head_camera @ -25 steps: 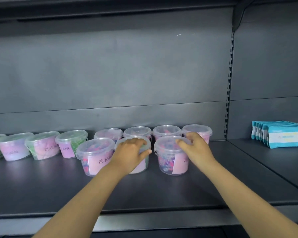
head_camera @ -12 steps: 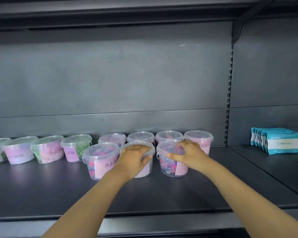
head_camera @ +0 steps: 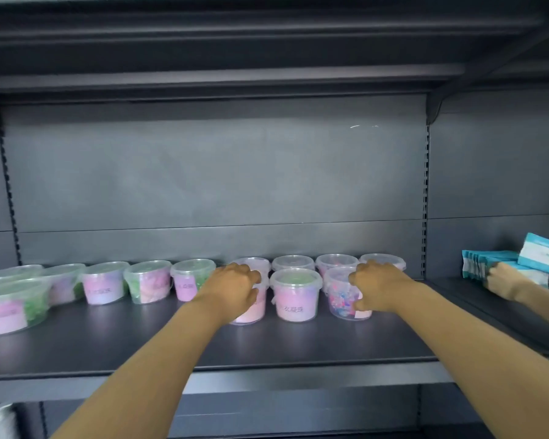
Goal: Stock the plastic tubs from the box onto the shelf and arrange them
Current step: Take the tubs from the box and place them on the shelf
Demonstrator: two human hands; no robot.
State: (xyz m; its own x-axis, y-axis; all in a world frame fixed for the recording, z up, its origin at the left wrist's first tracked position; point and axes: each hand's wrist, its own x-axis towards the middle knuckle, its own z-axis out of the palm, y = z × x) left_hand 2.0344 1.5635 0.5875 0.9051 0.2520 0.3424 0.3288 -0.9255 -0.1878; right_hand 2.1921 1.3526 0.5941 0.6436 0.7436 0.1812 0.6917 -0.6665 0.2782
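1. My left hand [head_camera: 235, 288]: fingers curled over the lid of a clear round plastic tub w/ pink contents [head_camera: 251, 313], clamped on it. This tub stands just left of my landmark, the clear round lidded tub w/ pink-and-green fill [head_camera: 295, 296], rims close together.
2. My right hand [head_camera: 381, 288]: fingers hooked over the lid and thumb down the side of a clear round plastic tub w/ blue and pink pods [head_camera: 343, 304], gripping it. It's just right of the pink-and-green tub.
3. All 3 stand upright in a front row on the dark grey metal shelf [head_camera: 267, 343].
4. Behind the pink-and-green tub: back row of clear lidded tubs [head_camera: 293, 263] near the rear panel, one directly behind it, others to either side.
5. Left of the pink-and-green tub, past my left hand: line of clear tubs w/ pink labels [head_camera: 148, 282], some w/ green fill, running to the frame edge. Label text is too blurred to read.
6. Well to the right of the pink-and-green tub, in the next bay: blue-and-white flat packets [head_camera: 476, 264] standing on edge. Another person's hand [head_camera: 504, 282] is against them, w/ one tilted packet [head_camera: 542, 255] above it; can't tell if it's held.
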